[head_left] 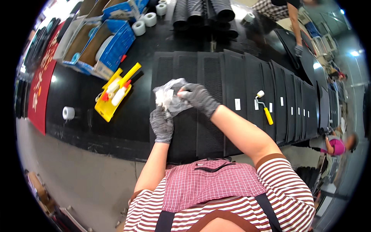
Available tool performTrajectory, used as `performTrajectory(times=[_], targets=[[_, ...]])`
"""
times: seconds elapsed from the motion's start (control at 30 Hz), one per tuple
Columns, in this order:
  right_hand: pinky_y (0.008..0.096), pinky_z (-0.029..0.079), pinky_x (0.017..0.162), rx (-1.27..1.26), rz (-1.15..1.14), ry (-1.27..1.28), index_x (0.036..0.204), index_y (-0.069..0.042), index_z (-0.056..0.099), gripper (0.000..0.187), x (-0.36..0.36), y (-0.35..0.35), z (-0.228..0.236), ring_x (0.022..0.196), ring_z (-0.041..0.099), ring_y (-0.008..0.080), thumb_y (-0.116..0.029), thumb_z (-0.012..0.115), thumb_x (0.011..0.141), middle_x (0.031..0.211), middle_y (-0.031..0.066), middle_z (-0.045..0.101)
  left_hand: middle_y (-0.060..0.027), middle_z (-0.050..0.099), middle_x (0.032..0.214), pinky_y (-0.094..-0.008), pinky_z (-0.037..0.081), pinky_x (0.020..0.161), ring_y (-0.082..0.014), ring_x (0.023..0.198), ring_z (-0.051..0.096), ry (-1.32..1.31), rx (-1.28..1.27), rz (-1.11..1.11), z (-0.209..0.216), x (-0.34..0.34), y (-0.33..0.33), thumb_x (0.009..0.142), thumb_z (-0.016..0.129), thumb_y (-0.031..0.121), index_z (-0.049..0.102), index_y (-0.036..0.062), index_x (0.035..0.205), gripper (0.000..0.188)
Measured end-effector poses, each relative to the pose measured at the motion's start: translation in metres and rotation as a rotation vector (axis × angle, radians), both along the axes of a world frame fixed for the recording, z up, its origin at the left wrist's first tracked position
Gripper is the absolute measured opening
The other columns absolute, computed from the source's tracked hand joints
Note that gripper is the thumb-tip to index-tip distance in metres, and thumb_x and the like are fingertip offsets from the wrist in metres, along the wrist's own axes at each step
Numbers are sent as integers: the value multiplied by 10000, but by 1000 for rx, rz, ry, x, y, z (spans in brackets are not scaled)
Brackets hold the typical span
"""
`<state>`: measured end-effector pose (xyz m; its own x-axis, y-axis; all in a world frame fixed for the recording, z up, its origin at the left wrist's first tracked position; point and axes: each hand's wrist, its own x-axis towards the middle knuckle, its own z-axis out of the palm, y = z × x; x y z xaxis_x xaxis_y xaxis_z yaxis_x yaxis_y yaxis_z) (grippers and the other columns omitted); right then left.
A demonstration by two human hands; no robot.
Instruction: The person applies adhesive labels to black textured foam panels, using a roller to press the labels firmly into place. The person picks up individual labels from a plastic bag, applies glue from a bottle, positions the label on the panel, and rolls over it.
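Observation:
A clear plastic bag (178,103) with white pieces inside, which look like labels, is held above the black ribbed panels (210,65). My left hand (161,124), in a grey glove, is closed on the bag's lower left edge. At the bag's right side my right hand (199,99), gloved too, has its fingers pinched on the plastic; whether they also grip a label is hidden. The panels overlap in a row running right, and several carry a small white label (237,104). A small roller with a yellow handle (268,116) lies on them.
To the left, a yellow tray (106,110) holds bottles. White tape rolls (68,113) stand on the black table (81,133). Blue cardboard boxes (116,46) sit back left, rolled black sheets (193,15) at the back. A co-worker's gloved hand (298,50) touches black sheets back right.

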<state>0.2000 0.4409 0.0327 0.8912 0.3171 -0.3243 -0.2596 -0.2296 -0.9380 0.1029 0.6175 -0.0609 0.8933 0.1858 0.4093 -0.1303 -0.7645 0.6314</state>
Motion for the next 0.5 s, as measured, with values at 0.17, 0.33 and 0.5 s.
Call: performTrajectory(times=[0.17, 0.33, 0.5], targets=[[221, 457, 517, -3, -36, 191, 904, -49, 677, 116, -14, -30, 37, 565, 559, 52, -163, 654, 904, 729, 2, 646, -170, 630, 1002, -419, 480, 868, -331, 937, 586, 94, -392, 56, -16, -2, -1, 809, 581, 33, 567, -32, 1228, 425], [326, 530, 607, -236, 62, -144, 981, -71, 706, 167, -4, -13, 10, 663, 652, 153, -190, 627, 895, 776, 82, 676, -160, 622, 999, -395, 478, 877, -303, 939, 583, 62, -159, 12, -11, -2, -2, 828, 573, 15, 576, -41, 1183, 359], [438, 569, 828, -860, 471, -335, 1114, -115, 691, 305, 32, 42, -18, 965, 692, 295, -273, 615, 865, 1052, 100, 711, -164, 633, 1011, -448, 455, 905, -359, 960, 573, 71, -33, -15, -7, 0, 3, 787, 626, 61, 584, -8, 1171, 392]])
